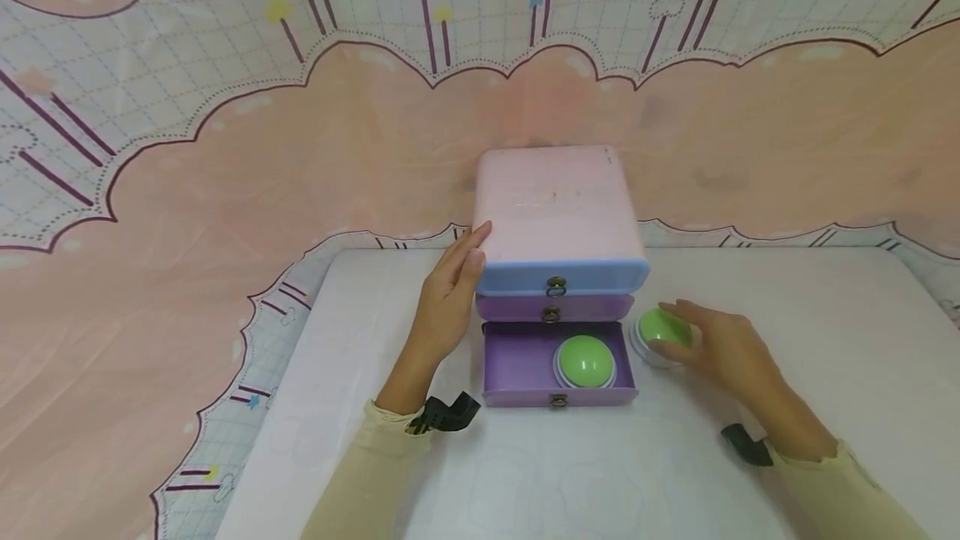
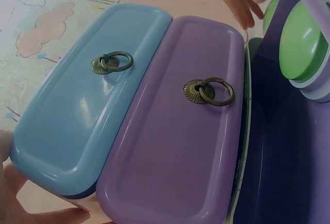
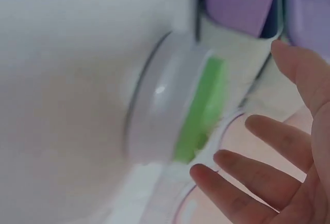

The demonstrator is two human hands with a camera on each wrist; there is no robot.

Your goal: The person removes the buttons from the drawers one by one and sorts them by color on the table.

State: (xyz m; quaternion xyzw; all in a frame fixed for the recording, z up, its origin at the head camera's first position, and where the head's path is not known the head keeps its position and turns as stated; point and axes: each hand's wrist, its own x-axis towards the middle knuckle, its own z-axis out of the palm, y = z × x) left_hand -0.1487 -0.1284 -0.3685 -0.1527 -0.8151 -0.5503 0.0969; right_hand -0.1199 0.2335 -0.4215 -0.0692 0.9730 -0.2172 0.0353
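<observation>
A small chest of drawers [image 1: 555, 198] has a pink casing, a blue top drawer [image 1: 517, 280] and a purple middle drawer [image 1: 510, 307], both closed. Its purple bottom drawer [image 1: 517, 365] is pulled out. Inside that drawer, toward the right, sits a round white thing with a green dome [image 1: 587, 361]. My left hand [image 1: 446, 298] rests along the chest's left side, fingers extended. Just right of the drawer, a second green-domed round thing [image 3: 170, 98] stands on the table. My right hand [image 1: 723, 348] is beside it, with fingers spread apart in the right wrist view [image 3: 289, 167].
The white table [image 1: 360, 315] reaches out on both sides of the chest. Behind it hangs a patterned peach and white cloth [image 1: 375, 157]. Brass ring pulls [image 2: 209, 92] stick out from the drawer fronts. A black strap [image 1: 450, 412] is around the left wrist.
</observation>
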